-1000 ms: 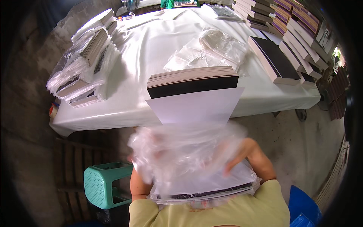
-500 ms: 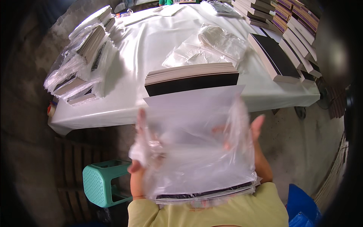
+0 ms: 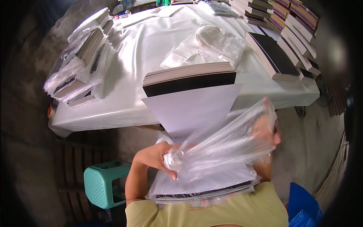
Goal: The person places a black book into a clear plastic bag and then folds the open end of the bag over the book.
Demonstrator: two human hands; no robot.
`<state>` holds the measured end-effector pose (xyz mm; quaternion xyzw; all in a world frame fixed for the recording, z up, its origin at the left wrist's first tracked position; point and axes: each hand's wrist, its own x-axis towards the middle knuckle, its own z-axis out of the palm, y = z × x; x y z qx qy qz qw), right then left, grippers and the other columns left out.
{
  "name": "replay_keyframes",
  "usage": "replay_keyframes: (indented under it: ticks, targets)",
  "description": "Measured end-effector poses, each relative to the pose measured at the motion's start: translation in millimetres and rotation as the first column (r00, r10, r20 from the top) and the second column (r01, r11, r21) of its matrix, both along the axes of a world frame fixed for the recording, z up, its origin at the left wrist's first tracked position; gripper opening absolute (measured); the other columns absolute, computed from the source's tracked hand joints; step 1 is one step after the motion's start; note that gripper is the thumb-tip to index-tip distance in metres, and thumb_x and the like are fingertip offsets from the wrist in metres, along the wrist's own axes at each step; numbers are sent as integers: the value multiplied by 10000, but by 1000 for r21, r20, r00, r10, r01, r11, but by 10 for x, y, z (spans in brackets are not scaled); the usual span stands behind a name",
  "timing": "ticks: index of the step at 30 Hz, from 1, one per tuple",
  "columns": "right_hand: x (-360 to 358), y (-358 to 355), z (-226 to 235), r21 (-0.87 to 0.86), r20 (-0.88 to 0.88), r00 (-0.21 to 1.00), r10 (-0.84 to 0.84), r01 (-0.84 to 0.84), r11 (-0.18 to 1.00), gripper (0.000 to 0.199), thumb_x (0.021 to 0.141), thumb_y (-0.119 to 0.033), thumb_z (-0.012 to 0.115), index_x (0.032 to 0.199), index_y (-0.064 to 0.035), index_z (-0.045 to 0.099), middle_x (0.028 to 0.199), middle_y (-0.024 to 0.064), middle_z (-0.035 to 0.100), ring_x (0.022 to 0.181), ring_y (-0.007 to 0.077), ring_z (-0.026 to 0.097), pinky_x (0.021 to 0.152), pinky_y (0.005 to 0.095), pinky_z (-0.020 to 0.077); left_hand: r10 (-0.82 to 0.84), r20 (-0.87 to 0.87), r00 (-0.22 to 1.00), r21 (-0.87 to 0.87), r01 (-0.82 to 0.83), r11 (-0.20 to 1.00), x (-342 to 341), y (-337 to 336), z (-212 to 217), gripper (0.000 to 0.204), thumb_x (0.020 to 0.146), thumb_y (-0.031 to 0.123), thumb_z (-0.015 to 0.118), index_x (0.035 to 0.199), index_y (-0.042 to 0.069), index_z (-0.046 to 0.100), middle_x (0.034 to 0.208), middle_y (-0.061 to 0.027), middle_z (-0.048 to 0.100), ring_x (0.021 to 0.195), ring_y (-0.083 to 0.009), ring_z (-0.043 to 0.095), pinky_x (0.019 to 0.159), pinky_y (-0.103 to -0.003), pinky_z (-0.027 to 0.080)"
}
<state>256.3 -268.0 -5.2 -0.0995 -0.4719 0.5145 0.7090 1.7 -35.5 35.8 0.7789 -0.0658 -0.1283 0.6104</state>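
Left hand (image 3: 160, 157) pinches bunched corner of clear plastic bag (image 3: 223, 145); right hand (image 3: 266, 128) grips opposite edge, stretching it taut above white-covered book (image 3: 206, 181) on lap, mouth spread.

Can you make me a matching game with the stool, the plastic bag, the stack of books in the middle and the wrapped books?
Things:
1. stool
2. plastic bag
3. middle book stack
4. wrapped books

Places:
A. at the table's near edge
B. on the floor, lower left
C. on the table's left side
D. between the left hand and right hand

Pairs: 1-B, 2-D, 3-A, 4-C
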Motion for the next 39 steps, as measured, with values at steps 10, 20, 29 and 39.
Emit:
replay_keyframes:
  ticks: [10, 20, 29, 39]
  targets:
    - [-101, 135, 556, -325, 546, 705, -452, 676, 661, 681, 544, 68, 708, 1172, -59, 477, 856, -18, 473, 586, 54, 390, 515, 167, 299, 872, 240, 426, -131, -876, 464, -20, 242, 61, 419, 564, -34, 714, 919, 72, 520, 877, 16, 516, 796, -104, 505, 677, -226, 411]
    - [-88, 656, 618, 533, 556, -532, -638, 818, -218, 259, 637, 111, 584, 844, -44, 608, 695, 49, 481, 538, 169, 453, 495, 247, 395, 556, 830, 28, -14, -997, 72, 370, 249, 112, 255, 605, -65, 541, 837, 22, 603, 815, -78, 558, 714, -176, 540, 672, -272, 421]
    - [90, -3, 780, -418, 699, 689, -193, 612, 672, 182, 653, -49, 646, 822, -24, 582, 776, 26, 571, 688, 78, 521, 599, 199, 395, 688, -225, 690, -240, -723, 647, -236, 415, 141, 248, 641, 28, 698, 863, -6, 593, 766, -46, 598, 685, -135, 543, 656, -248, 422]
    - [62, -136, -1150, -917, 144, 952, -271, 231, 326, 426, 755, -94, 604, 1156, -86, 462, 793, 37, 558, 737, 101, 521, 661, 220, 412, 554, -415, 722, -375, -691, 618, -155, 385, -1894, 287, 732, 211, 682, 952, 61, 576, 817, 7, 579, 731, -93, 522, 649, -243, 399]
